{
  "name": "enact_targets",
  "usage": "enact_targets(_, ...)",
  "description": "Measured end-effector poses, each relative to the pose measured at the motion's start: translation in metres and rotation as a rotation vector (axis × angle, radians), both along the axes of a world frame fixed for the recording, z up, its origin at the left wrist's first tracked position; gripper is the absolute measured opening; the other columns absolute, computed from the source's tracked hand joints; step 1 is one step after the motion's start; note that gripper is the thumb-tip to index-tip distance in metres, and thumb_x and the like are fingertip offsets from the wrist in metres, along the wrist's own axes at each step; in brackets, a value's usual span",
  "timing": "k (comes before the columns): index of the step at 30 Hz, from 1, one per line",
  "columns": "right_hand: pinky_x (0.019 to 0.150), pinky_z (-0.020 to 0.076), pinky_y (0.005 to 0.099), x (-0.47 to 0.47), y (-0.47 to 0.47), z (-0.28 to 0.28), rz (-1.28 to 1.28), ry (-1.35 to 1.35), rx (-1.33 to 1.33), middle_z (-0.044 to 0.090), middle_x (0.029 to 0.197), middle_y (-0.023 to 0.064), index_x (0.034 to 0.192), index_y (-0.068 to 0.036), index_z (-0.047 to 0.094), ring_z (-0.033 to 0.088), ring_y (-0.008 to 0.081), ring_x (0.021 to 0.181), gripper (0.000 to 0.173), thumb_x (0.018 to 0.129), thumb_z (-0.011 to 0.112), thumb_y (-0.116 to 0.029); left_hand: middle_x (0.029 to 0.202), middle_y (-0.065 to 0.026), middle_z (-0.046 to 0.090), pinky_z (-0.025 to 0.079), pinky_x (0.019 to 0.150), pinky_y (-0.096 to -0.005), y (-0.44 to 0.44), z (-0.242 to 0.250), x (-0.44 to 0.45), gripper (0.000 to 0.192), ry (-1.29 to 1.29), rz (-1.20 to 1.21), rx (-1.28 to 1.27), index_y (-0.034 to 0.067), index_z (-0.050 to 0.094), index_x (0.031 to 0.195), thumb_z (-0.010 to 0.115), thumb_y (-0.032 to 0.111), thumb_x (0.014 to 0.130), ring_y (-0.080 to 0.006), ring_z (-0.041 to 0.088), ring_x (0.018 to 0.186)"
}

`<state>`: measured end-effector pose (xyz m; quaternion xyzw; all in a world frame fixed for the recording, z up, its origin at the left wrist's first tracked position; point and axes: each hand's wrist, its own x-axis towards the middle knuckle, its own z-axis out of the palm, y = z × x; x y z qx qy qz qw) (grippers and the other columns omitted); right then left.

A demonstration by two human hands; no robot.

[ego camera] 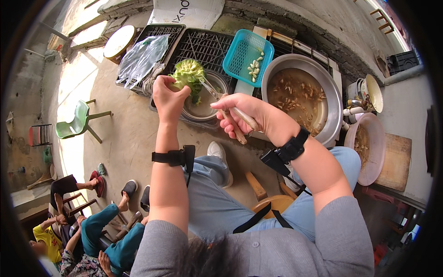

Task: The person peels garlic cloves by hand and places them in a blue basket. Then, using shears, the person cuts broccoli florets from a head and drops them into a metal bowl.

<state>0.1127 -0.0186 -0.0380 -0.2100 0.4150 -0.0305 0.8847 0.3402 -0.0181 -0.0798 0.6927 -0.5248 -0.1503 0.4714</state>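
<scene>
My left hand (pixel 171 95) grips the pale stalk of a head of broccoli (pixel 189 72), its florets facing up and to the right. My right hand (pixel 240 116) is closed around the handles of a pair of scissors (pixel 232 108), whose blades touch or reach in among the florets at the head's right side. Beneath the broccoli sits a round metal bowl (pixel 221 83), partly hidden by the scissors and broccoli. A turquoise plastic basket (pixel 238 52) holding peeled garlic cloves (pixel 255 66) lies beyond my right hand.
A large metal basin (pixel 334 104) holds brownish water and small pieces. Black plastic crates (pixel 207 41) support things; a clear plastic bag (pixel 143 57) lies at left. A pink basin (pixel 375 152) and wooden board (pixel 398 162) are at right, a green chair (pixel 79 119) at left. Seated people (pixel 104 228) are lower left.
</scene>
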Motion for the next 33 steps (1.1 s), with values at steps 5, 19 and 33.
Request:
enact_targets(5,0.063,0.0481,0.0297,0.018,-0.010,-0.017,-0.272,0.471,-1.015,0.058,0.080,0.0040,0.091,-0.006,0.054,0.056,0.0124,0.070,0.035,0.083,0.074,-0.033,0.080,-0.0067,0.061,0.050,0.070,-0.0293,0.001,-0.003,0.008,0.034,0.055,-0.008,-0.007,0.001,0.057,0.087,0.077,0.015,0.063,-0.0172,0.059,0.072)
enact_targets(19,0.069,0.0535,0.0264,0.039,-0.042,-0.066,-0.467,0.207,-0.820,0.065,0.087,0.0056,0.096,-0.001,0.059,0.065,0.0131,0.077,0.031,0.077,0.080,-0.013,0.082,0.0006,0.058,0.046,0.061,-0.0191,0.003,0.002,0.005,0.035,0.408,-0.184,0.171,0.002,0.055,0.096,0.075,-0.003,0.068,-0.0050,0.054,0.067)
enact_targets(33,0.078,0.0518,0.0435,-0.023,-0.033,0.022,0.539,0.911,-1.564,0.068,0.090,0.0211,0.094,0.001,0.067,0.065,0.0373,0.087,0.040,0.074,0.075,-0.033,0.085,-0.0079,0.070,0.054,0.068,-0.0257,0.000,0.011,0.025,0.038,0.368,-0.104,0.267,-0.001,0.068,0.096,0.076,0.013,0.062,-0.0121,0.065,0.069)
